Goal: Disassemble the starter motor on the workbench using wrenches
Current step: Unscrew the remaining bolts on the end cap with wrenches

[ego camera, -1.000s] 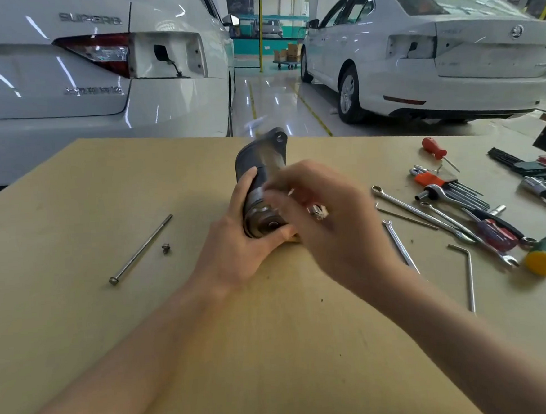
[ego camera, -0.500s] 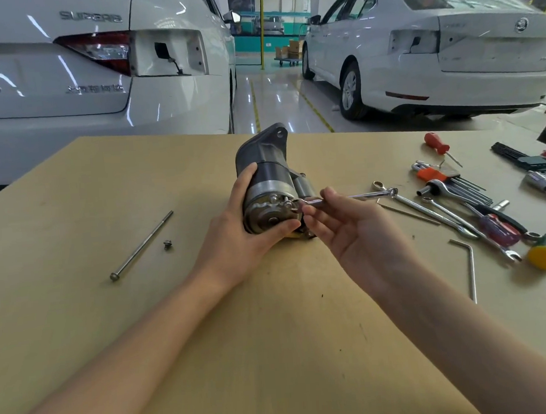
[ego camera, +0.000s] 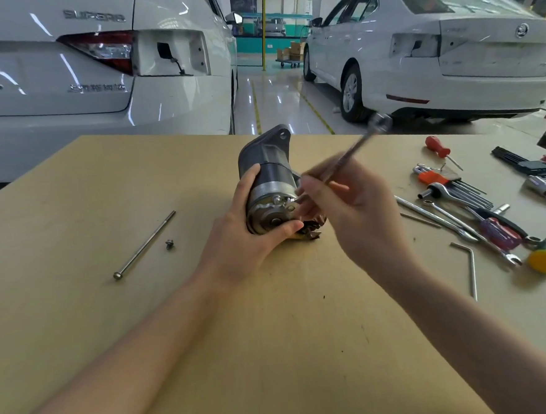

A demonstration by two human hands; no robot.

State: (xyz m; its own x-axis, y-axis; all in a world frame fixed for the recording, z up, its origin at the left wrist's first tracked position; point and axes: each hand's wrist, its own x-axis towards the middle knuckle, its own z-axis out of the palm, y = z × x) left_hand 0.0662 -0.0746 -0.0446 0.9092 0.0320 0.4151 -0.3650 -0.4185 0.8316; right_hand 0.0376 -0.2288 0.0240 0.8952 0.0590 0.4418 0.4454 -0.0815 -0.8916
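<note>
Right hand (ego camera: 356, 210) has swung its gripped wrench (ego camera: 355, 149) from three toward one o'clock (bolt loosening, likely); left hand (ego camera: 244, 238) clasps the motor (ego camera: 271, 174)

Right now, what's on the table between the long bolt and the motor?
In the head view, one small screw lies between the long bolt and the starter motor, close beside the bolt; otherwise bare workbench.

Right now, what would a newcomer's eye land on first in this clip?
The starter motor at the workbench's centre, gripped by the left hand, while the right hand holds a blurred wrench at its end cap. Next, the tool clutter at right, and a long bolt lying at left.
</note>
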